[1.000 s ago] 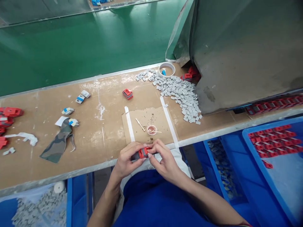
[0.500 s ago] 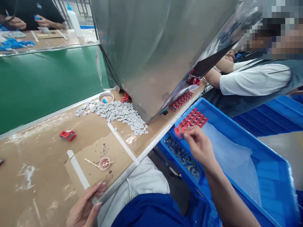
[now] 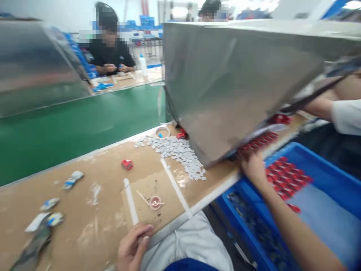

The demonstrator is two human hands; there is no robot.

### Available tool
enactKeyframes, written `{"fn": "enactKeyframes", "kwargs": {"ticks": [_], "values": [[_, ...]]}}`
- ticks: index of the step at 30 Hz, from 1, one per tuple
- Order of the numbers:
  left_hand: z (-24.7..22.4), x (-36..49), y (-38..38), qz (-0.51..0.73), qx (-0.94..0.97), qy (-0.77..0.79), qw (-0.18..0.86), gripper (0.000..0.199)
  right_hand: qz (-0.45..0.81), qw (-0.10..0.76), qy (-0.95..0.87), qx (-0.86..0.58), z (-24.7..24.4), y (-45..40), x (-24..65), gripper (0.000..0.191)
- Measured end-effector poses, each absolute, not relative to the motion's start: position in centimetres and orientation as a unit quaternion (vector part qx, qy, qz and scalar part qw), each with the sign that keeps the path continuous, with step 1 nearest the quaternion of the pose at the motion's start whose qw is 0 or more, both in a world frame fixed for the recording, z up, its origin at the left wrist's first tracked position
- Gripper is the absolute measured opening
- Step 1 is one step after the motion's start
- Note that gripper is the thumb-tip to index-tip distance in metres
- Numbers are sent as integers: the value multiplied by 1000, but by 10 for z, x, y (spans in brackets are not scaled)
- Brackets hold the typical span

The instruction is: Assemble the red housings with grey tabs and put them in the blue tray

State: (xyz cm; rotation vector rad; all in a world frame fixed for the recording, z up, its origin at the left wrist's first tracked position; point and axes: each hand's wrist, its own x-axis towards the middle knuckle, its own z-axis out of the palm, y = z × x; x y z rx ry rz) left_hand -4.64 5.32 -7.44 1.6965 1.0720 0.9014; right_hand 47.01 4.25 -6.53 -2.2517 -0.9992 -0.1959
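My right hand (image 3: 254,167) reaches to the table's right edge, at a row of small red parts (image 3: 262,141) beneath the slanted metal panel. Its fingertips are blurred and partly hidden, so whether they grip a part cannot be told. More red parts (image 3: 287,177) lie in rows in the blue bin (image 3: 303,148) by my right forearm. My left hand (image 3: 135,244) rests at the table's front edge, fingers loosely curled, thumb apart, with nothing visible in it. Near it sits a small cup of pinkish stuff (image 3: 155,203) with a stick in it, on a cardboard sheet (image 3: 141,188).
Many grey tiles (image 3: 180,152) are heaped by a tape roll (image 3: 163,132). A red toy-car-like piece (image 3: 127,164) and several white-and-blue ones (image 3: 73,180) lie leftward. The metal panel (image 3: 225,90) overhangs the table. A co-worker (image 3: 109,56) sits across; another's sleeve (image 3: 346,116) is at right.
My right hand has gone from above the blue bin, where it held a red part, to the row of red parts on the table. The view has lifted and turned left.
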Motion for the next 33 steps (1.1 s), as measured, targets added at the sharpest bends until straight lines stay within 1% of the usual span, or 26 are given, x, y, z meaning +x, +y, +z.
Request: {"fn": "enactKeyframes", "kwargs": {"ticks": [3,5,6,8,9,11,12,13,14,16,19,22,24,26,28,31,33], "values": [[-59,-37,63,337,711,422,450,31,-90,345,-399,-845,-60,32,473,28],[-52,-37,80,331,729,433,415,28,-100,353,-415,-832,-55,20,464,33],[-49,-37,94,329,746,437,380,26,-112,351,-418,-830,-52,13,455,34],[-43,-36,130,333,781,440,293,26,-97,349,-416,-834,-46,-1,428,37],[-41,-34,152,336,795,440,245,28,-79,354,-410,-837,-44,-7,412,39],[-37,-27,199,303,828,432,189,41,-28,382,-409,-829,-46,-15,379,43],[-35,-24,220,276,841,429,180,45,-1,397,-417,-817,-49,-17,364,45],[-34,-20,239,245,852,424,187,46,32,407,-430,-805,-53,-19,350,47],[-34,-18,254,216,856,424,202,43,61,413,-443,-794,-59,-19,339,47],[-36,-17,271,204,850,436,214,36,111,417,-462,-775,-70,-19,321,46],[-42,-27,266,236,818,478,215,32,154,425,-478,-753,-81,-17,301,42],[-48,-46,237,288,763,535,221,29,200,447,-501,-714,-81,-5,275,36],[-48,-58,213,320,721,570,230,29,250,458,-538,-662,-76,9,253,31],[-46,-67,188,359,665,598,267,33,302,449,-588,-602,-68,25,231,30],[-41,-73,162,417,575,606,358,38,322,432,-626,-564,-60,41,212,33],[-35,-74,125,481,420,562,526,48,313,425,-656,-539,-50,59,197,22],[-34,-71,105,482,360,528,599,54,304,432,-662,-532,-46,65,195,20]]}}
